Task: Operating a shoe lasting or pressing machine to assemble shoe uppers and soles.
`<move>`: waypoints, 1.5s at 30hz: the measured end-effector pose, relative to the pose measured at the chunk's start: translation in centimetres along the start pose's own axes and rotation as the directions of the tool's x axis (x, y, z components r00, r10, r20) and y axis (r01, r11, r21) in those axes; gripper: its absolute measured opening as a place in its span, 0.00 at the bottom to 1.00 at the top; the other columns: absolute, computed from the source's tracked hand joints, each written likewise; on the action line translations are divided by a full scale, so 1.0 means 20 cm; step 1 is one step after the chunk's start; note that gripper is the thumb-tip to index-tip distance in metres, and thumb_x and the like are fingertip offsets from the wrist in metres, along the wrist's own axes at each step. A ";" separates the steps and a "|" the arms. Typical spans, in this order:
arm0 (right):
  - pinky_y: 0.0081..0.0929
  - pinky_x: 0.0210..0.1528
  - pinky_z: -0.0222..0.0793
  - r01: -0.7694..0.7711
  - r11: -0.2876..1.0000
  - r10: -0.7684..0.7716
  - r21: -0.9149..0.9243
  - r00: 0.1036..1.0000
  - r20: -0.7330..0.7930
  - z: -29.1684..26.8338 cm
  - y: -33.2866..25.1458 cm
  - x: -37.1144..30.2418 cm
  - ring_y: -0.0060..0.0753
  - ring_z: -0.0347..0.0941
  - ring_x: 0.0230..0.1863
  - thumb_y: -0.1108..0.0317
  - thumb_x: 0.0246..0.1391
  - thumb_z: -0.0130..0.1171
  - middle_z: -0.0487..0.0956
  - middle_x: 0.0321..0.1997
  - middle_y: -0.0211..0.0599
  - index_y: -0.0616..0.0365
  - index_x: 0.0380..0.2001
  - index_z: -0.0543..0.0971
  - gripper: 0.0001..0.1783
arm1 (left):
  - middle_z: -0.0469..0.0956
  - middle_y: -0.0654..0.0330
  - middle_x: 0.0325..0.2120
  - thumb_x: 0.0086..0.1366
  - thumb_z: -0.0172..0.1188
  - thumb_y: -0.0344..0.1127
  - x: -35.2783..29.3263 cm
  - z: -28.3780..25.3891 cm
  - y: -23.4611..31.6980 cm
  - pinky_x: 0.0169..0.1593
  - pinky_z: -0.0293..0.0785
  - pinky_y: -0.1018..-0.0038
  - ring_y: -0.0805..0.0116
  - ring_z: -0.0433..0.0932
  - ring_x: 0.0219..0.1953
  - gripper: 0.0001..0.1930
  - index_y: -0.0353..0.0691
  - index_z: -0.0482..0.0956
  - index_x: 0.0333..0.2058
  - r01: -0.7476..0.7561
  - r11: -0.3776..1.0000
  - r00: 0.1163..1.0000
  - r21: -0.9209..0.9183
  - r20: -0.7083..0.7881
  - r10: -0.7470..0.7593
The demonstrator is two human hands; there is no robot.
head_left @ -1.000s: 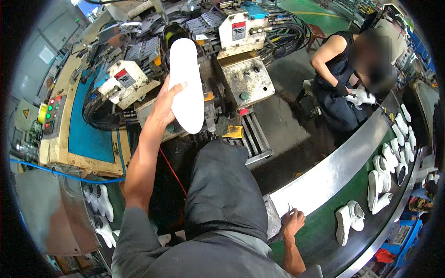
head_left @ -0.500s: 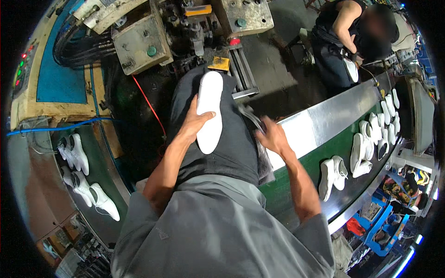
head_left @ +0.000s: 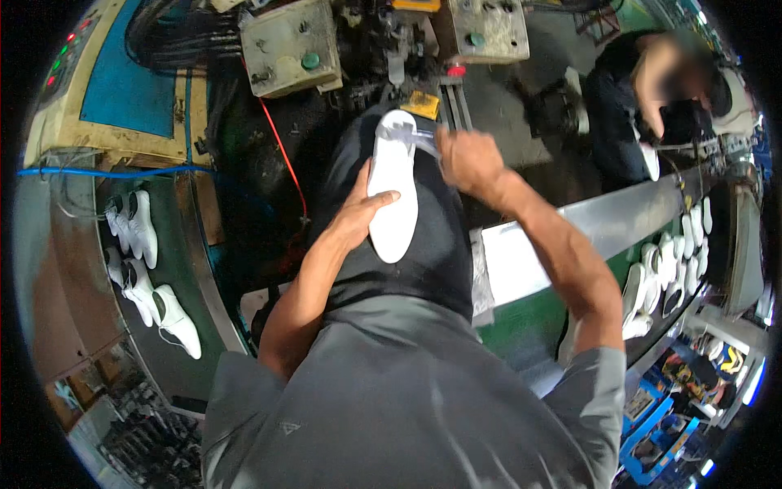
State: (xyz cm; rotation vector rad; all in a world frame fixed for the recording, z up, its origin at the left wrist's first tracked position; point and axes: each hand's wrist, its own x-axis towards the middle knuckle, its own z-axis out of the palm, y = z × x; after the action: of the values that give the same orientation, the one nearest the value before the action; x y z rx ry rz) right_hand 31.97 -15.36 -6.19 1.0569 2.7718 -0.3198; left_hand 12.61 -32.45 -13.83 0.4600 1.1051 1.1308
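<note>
A white shoe (head_left: 394, 220) lies over my dark-trousered lap, its pale sole facing up and its toe pointing toward me. My left hand (head_left: 362, 213) grips it by the side, with the thumb laid across the sole. My right hand (head_left: 471, 163) is closed in a fist round the handle of a hammer (head_left: 422, 137). Motion smears the hammer's head, which lies over the far end of the sole; whether it touches cannot be made out.
Right of me runs a green conveyor (head_left: 521, 330) with a metal edge plate (head_left: 586, 224) and several white shoes (head_left: 652, 277). More white shoes (head_left: 175, 318) rest on the left belt. Ahead stands a machine with a control box (head_left: 292, 47). Another person (head_left: 631, 114) sits at the far right.
My right hand has swung the hammer from beside my thigh, up and inward to the far end of the sole. The left hand still holds the shoe; the whole view has shifted.
</note>
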 end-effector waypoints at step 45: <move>0.63 0.45 0.81 -0.169 0.784 0.332 0.597 0.927 -0.173 0.37 -0.23 -0.43 0.74 0.83 0.38 0.67 0.56 0.66 0.85 0.34 0.65 0.65 0.42 0.75 0.16 | 0.64 0.54 0.73 0.60 0.65 0.14 -0.07 -0.02 -0.02 0.72 0.73 0.58 0.57 0.69 0.72 0.60 0.55 0.40 0.84 -0.028 0.937 0.995 -0.347 0.084 0.061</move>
State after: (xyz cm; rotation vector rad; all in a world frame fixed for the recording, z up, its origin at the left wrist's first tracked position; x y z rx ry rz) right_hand 35.68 -26.10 -10.68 1.7057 2.7622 -1.1066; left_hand 12.50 -33.91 -13.74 0.2584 0.7952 1.3009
